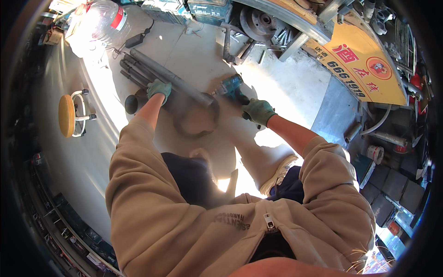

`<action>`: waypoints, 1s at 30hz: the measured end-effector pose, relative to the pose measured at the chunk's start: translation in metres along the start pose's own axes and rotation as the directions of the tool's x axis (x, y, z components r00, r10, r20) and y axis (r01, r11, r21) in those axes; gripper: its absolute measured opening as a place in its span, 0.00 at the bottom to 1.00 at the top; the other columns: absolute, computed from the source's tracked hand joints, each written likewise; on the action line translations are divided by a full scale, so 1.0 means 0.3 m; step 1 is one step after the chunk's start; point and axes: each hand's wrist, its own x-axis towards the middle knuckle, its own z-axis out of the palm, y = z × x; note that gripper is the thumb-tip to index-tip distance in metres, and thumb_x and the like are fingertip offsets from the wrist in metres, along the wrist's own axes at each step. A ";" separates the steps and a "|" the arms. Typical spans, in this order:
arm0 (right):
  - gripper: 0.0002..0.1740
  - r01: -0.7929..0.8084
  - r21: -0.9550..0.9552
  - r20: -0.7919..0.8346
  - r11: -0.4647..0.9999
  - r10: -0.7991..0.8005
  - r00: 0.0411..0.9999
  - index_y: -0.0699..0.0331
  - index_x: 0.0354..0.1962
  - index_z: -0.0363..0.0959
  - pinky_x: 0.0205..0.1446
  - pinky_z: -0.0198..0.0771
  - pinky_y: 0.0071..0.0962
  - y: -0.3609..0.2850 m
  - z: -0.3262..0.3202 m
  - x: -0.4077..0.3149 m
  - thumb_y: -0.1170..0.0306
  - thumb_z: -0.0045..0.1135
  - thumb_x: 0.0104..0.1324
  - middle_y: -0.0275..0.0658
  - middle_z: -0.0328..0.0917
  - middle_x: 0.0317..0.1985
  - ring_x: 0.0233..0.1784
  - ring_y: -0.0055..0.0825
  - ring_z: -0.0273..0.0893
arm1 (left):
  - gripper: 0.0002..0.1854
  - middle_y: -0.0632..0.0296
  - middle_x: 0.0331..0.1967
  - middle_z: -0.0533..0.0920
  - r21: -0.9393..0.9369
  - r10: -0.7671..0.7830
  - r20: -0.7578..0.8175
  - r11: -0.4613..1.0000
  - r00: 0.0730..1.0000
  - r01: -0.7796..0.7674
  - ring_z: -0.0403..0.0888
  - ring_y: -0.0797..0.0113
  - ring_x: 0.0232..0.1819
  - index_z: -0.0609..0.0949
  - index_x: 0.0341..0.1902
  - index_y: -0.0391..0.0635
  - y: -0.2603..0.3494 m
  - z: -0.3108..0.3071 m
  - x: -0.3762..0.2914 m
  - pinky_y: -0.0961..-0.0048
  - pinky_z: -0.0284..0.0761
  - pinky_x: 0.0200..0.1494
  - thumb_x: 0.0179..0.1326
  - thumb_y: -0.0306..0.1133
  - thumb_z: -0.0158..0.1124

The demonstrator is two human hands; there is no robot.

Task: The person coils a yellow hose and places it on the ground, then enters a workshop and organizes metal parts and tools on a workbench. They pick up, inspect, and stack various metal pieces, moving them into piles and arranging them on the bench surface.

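My right hand, in a green work glove, is closed around the handle end of a teal cordless power tool, whose metal nose points left towards the pipes. My left hand, gloved alike, rests on a bundle of grey metal pipes lying on the floor; whether its fingers grip one is hard to tell. A thicker pipe runs diagonally past that hand. Beneath them lie a dark short cylinder and a dark round ring or stain, partly covered.
A yellow-topped stool stands at left. Large plastic bottles and a black power adapter are at upper left. A brake disc and metal parts lie under the bench at the top. A yellow sign with writing leans at upper right.
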 end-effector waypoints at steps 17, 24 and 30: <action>0.13 -0.168 -0.015 -0.351 0.986 0.152 0.924 0.60 0.44 0.72 0.46 0.76 0.38 -0.187 -0.274 0.643 0.68 0.53 0.62 0.50 0.75 0.42 0.45 0.43 0.79 | 0.30 0.45 0.61 0.68 -0.168 -0.033 -0.087 0.986 0.996 0.018 0.70 0.44 0.62 0.73 0.59 0.46 -0.038 0.022 0.111 0.57 0.70 0.61 0.56 0.49 0.60; 0.37 -0.064 0.111 -0.122 0.992 0.078 0.989 0.61 0.60 0.65 0.55 0.71 0.38 -0.395 -0.226 0.689 0.52 0.60 0.57 0.52 0.75 0.51 0.54 0.45 0.76 | 0.36 0.44 0.60 0.71 -0.383 -0.374 0.082 0.844 0.924 0.376 0.72 0.51 0.62 0.73 0.59 0.43 -0.020 0.066 0.026 0.59 0.71 0.61 0.54 0.57 0.62; 0.29 -0.024 0.013 0.125 1.000 0.022 0.992 0.63 0.52 0.74 0.51 0.74 0.39 -0.421 -0.248 0.784 0.57 0.61 0.54 0.48 0.81 0.46 0.50 0.44 0.80 | 0.60 0.43 0.71 0.56 -0.363 -0.244 0.213 0.879 0.946 0.308 0.61 0.44 0.69 0.57 0.72 0.41 -0.070 0.045 0.048 0.51 0.64 0.66 0.42 0.67 0.68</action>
